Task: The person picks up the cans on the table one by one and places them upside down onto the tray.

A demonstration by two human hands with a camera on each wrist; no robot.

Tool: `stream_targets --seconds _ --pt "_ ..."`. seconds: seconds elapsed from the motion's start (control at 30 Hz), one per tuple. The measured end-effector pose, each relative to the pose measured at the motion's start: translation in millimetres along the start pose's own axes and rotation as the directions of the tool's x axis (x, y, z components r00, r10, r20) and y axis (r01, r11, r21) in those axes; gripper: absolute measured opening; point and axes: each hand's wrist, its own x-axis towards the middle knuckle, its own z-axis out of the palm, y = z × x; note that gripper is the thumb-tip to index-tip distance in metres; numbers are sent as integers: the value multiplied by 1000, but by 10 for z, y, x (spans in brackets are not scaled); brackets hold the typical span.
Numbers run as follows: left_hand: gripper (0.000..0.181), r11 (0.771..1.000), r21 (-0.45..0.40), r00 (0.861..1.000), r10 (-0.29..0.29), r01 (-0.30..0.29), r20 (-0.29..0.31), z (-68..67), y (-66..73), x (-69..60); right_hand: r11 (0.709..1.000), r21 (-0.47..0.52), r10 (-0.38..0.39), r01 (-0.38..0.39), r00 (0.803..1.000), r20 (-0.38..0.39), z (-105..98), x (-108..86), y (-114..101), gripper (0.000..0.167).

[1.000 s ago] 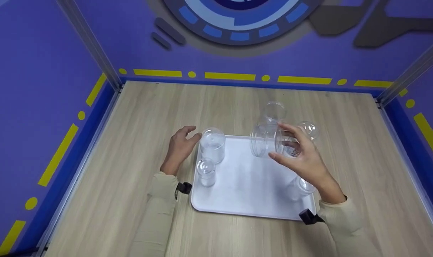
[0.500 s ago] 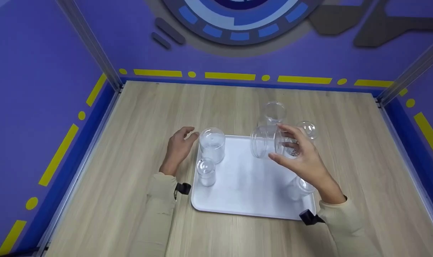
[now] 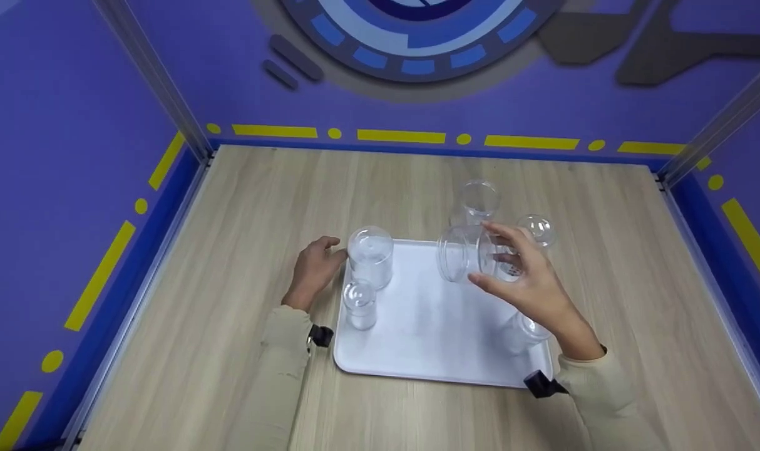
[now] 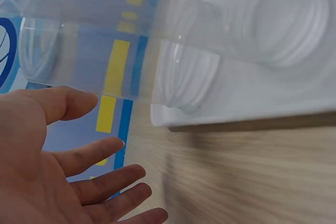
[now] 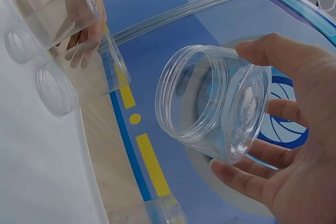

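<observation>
My right hand grips a clear plastic jar by its base end, thumb on one side and fingers on the other. The jar is tipped onto its side above the white tray, its threaded mouth facing left. In the right wrist view the jar looks see-through, with no lid on it. My left hand is held with loose fingers beside a taller clear jar, which stands mouth down at the tray's back left. Whether the thumb touches that jar I cannot tell.
A small clear jar stands at the tray's left, another at its right front. Beyond the tray are a clear container and a smaller one. Purple panels border the wooden table.
My left hand has lowered slightly beside the taller jar. My right hand keeps its hold on the tipped jar, almost still. The whole head view has shifted a little.
</observation>
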Motion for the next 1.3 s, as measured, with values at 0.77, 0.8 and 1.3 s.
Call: stream_targets --seconds 0.77,0.8,1.3 --pt "45 960 253 992 125 -122 1 110 -129 58 998 -44 42 -41 998 45 22 -47 31 80" --pt "45 957 262 992 128 -125 6 111 -129 62 998 -51 43 -40 998 48 24 -50 32 80" --pt "31 927 342 989 144 -151 45 99 -147 45 994 -106 43 -31 993 111 136 -76 93 78"
